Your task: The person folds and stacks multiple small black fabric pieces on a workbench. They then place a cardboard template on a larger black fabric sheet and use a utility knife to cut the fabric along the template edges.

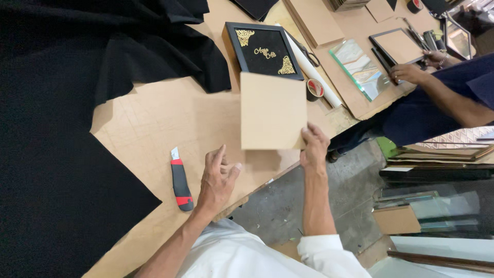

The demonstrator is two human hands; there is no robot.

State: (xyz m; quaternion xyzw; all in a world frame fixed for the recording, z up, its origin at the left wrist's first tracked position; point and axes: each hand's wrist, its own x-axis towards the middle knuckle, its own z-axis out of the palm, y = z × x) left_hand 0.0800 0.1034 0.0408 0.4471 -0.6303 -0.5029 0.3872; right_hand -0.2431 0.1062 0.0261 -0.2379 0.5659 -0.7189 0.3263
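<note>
My right hand pinches the lower right corner of a square brown board panel and holds it tilted above the brown worktable. My left hand hovers open just below the panel, fingers apart, holding nothing. A red and black utility knife lies on the table left of that hand. Behind the panel sits a black picture frame with a black backing and gold ornaments.
Black cloth covers the table's left side. A white roll and a tape roll lie right of the frame. A co-worker's hands work on another frame beside a glass pane. Frames and glass are stacked at right.
</note>
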